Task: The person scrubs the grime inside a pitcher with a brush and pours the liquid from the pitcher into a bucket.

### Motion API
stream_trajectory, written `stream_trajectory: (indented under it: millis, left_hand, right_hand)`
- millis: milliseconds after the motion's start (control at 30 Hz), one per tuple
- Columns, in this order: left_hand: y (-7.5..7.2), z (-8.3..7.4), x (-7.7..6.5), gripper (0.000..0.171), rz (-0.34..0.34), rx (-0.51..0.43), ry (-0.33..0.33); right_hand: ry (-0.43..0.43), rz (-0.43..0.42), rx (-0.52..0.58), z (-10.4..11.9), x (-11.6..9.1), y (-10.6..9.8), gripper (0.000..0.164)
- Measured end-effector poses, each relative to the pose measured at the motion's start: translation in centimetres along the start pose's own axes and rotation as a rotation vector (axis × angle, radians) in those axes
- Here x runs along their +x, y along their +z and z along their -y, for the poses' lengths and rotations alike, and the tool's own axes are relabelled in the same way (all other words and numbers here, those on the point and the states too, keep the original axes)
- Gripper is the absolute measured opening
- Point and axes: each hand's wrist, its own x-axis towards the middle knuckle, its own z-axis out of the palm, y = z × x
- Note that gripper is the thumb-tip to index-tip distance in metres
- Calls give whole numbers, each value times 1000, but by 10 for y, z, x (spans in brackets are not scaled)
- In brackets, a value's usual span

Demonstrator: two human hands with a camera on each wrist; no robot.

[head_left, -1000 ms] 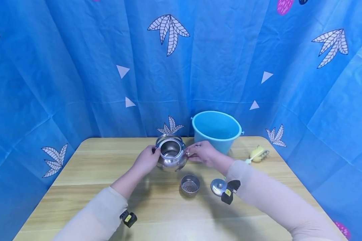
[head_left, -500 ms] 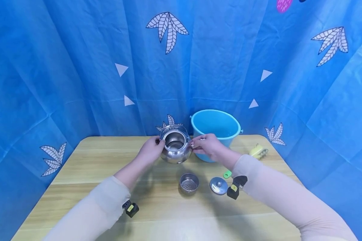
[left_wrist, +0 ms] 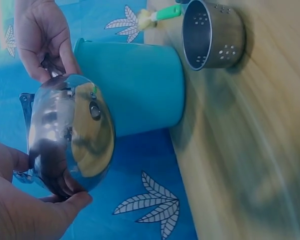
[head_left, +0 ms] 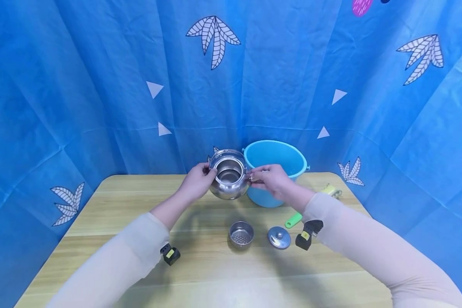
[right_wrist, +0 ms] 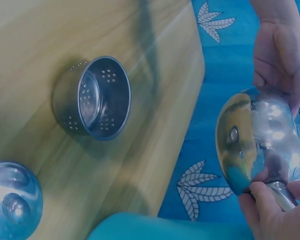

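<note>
Both hands hold a lidless stainless-steel teapot (head_left: 228, 192) up above the back of the table, its round mouth facing the head camera. My left hand (head_left: 197, 182) grips the pot's left side, thumb at the shoulder. On the other side my right hand (head_left: 275, 179) pinches the spout (right_wrist: 282, 196) between thumb and fingers. Its handle (head_left: 226, 152) arches behind the mouth. Below, a perforated metal strainer basket (head_left: 241, 235) stands upright on the table. The pot's round lid (head_left: 279, 238) lies to its right, knob up.
Behind my right hand a light-blue bucket (head_left: 265, 199) stands at the table's back edge, close to the teapot. A brush with a green handle (head_left: 293, 220) and yellow head (head_left: 330, 190) lies at the right, partly behind my right arm. Blue curtain (head_left: 119, 107) surrounds the wooden table (head_left: 215, 269).
Both hands have raised the teapot and carried it rightward and back, toward the bucket. More of the brush's green handle now shows. Strainer basket and lid stay put.
</note>
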Motion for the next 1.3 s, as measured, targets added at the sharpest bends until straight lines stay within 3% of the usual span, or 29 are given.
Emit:
stream_trajectory:
  millis: [400, 967, 1300]
  left_hand:
    - [-2, -19, 17, 50, -29, -5, 94]
    - [-2, -45, 31, 55, -20, -8, 145]
    - [4, -55, 41, 56, -33, 0, 205]
  right_hand:
    - [-59, -16, -1, 19, -1, -13, 35]
    - [-139, -26, -27, 35, 3, -31, 35]
    - [-171, -67, 22, 39, 5, -42, 38]
